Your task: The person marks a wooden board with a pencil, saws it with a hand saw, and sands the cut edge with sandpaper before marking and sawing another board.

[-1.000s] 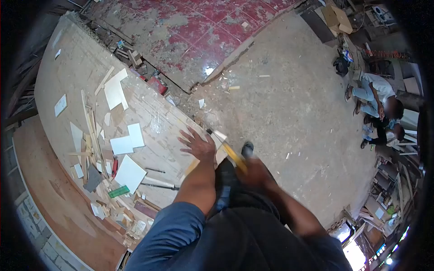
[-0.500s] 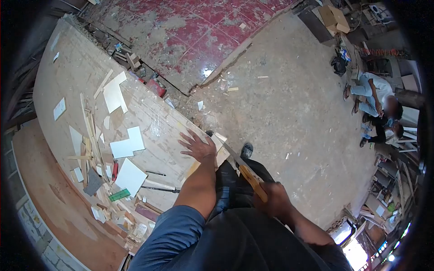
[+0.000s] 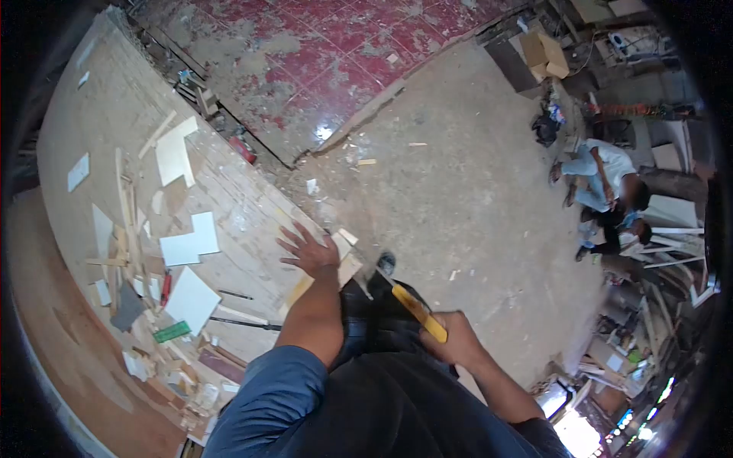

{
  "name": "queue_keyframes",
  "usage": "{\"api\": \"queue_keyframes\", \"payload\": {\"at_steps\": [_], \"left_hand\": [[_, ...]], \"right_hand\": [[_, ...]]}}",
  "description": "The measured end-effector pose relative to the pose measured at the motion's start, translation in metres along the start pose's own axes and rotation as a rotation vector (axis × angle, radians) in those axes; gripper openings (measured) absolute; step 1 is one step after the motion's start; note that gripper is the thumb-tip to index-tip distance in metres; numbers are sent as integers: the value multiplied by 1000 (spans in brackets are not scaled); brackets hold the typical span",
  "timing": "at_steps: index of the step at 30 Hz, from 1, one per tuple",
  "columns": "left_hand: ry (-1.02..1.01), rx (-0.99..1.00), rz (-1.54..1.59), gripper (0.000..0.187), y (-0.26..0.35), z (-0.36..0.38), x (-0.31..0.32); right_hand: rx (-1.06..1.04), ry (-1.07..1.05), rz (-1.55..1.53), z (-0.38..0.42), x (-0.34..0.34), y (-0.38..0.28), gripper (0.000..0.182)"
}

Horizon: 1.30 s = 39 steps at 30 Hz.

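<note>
A wide, dusty concrete floor [image 3: 466, 198] fills the middle and right of this head-worn view, which looks down over a person's dark top [image 3: 374, 404]. A big wooden worktop [image 3: 99, 126] spreads across the left, with a reddish-brown panel [image 3: 84, 343] beyond its far left side and a dirty red tiled floor [image 3: 336, 72] at the top. At the far right sit two other people, one in a pale top [image 3: 615, 168], the other in dark clothing [image 3: 607, 237], well apart from the work; an open cardboard box [image 3: 544, 55] lies above them. On the worktop are a cream L-shaped sheet [image 3: 174, 153], a white rectangular sheet [image 3: 192, 299] and a white stepped sheet [image 3: 187, 243]. Nearer the person, a handsaw [image 3: 416, 311] with a yellow handle slants over the lap, its blade pointing towards a pale wooden board [image 3: 348, 266] at the worktop's edge; blur hides whether they touch. The right grip [image 3: 452, 337] is closed around the saw's handle. The left grip [image 3: 311, 252] presses flat beside the board, fingers spread apart, its wrist crossing over the wood. Among offcuts further left lie a dark grey piece [image 3: 127, 307], a green piece [image 3: 172, 331] and a small red object [image 3: 166, 288].
</note>
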<state>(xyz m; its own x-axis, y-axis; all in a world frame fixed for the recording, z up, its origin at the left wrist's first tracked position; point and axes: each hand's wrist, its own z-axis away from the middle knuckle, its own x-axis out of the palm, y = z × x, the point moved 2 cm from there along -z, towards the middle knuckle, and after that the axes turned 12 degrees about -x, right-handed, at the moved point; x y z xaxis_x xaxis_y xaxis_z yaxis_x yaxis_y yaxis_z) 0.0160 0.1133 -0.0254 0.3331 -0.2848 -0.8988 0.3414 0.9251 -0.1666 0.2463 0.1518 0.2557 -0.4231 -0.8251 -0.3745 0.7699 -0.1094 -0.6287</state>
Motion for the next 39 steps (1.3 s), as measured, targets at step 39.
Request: {"api": "queue_keyframes", "payload": {"at_steps": [39], "left_hand": [[205,484,159,99,-55,43,1]], "right_hand": [[-147,363,637,-162,-125,397,51]]}}
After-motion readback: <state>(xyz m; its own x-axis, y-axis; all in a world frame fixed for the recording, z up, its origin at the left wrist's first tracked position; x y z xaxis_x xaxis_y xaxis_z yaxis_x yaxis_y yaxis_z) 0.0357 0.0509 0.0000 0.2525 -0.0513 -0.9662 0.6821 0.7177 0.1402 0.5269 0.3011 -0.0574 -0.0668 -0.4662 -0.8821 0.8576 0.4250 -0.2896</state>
